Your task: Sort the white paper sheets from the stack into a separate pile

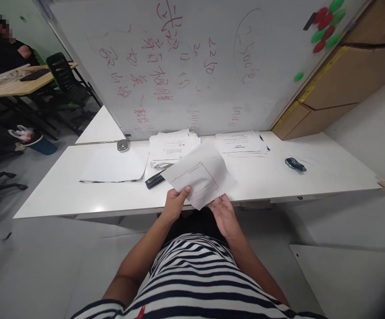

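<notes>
A printed sheet of paper [197,175] is held tilted above the front of the white desk, with a ruled outline on its face. My left hand [175,202] grips its lower left edge, thumb on top. At the lower right edge is my right hand [225,215], its fingers curled against the paper and partly hidden. Just left of the sheet lies a black stapler [155,180], partly covered by it. Behind the sheet rest a stack of printed papers [170,146] and, to the right, another paper stack [241,144] with pens at its edge.
Blank white sheets [114,164] lie on the desk [262,179] at left, near a small grey rounded device [123,145]. A dark blue object [295,165] lies at right. A whiteboard [179,66] and cardboard boxes [335,84] stand behind. A person sits far left.
</notes>
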A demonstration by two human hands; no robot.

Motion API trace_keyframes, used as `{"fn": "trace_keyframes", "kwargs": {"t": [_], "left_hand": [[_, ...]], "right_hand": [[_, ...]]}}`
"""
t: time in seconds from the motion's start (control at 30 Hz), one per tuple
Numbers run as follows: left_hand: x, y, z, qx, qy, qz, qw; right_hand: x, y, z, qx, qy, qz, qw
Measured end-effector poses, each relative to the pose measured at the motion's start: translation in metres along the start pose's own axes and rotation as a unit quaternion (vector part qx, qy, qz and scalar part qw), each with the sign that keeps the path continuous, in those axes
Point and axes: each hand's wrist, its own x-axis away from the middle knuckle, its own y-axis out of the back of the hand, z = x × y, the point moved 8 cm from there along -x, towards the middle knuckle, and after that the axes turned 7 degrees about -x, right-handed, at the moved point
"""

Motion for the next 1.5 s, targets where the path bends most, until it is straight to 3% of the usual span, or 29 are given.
{"fn": "trace_keyframes", "kwargs": {"t": [0.17, 0.23, 0.33, 0.47, 0.6, 0.77, 0.93, 1.1, 1.17, 1.33, 1.5], "left_hand": [[-0.017, 0.037, 0.008, 0.032, -0.004, -0.024, 0.999], [-0.026, 0.051, -0.003, 0.017, -0.019, 0.004, 1.0], [-0.032, 0.057, -0.017, -0.115, -0.039, 0.06, 0.991], [-0.031, 0.055, -0.007, -0.271, -0.037, 0.052, 0.96], [-0.031, 0.051, 0.005, -0.27, -0.035, 0.05, 0.961], [-0.034, 0.062, -0.023, -0.319, -0.109, -0.007, 0.941], [-0.033, 0.072, -0.01, -0.314, -0.061, -0.041, 0.947], [-0.027, 0.078, 0.004, -0.275, -0.046, -0.059, 0.959], [-0.027, 0.079, 0.0, -0.242, -0.056, -0.052, 0.967], [-0.029, 0.078, 0.005, -0.165, -0.004, 0.018, 0.986], [-0.031, 0.09, 0.01, -0.156, 0.014, -0.006, 0.988]], "right_hand": [[-0.017, 0.021, 0.035, 0.164, 0.133, -0.103, 0.972], [-0.024, 0.024, 0.053, 0.226, 0.15, -0.102, 0.957], [-0.032, 0.025, 0.067, 0.305, 0.166, -0.084, 0.934], [-0.036, 0.025, 0.043, 0.362, 0.156, -0.059, 0.917], [-0.036, 0.015, 0.023, 0.421, 0.133, -0.027, 0.897], [-0.038, -0.004, 0.051, 0.442, 0.206, -0.016, 0.873], [-0.049, 0.01, 0.034, 0.472, 0.181, -0.029, 0.862], [-0.044, 0.009, 0.026, 0.538, 0.237, -0.011, 0.809], [-0.042, 0.008, 0.028, 0.527, 0.23, -0.008, 0.818], [-0.045, 0.021, 0.018, 0.394, 0.105, -0.022, 0.913], [-0.043, 0.027, 0.013, 0.347, 0.078, -0.028, 0.934]]}}
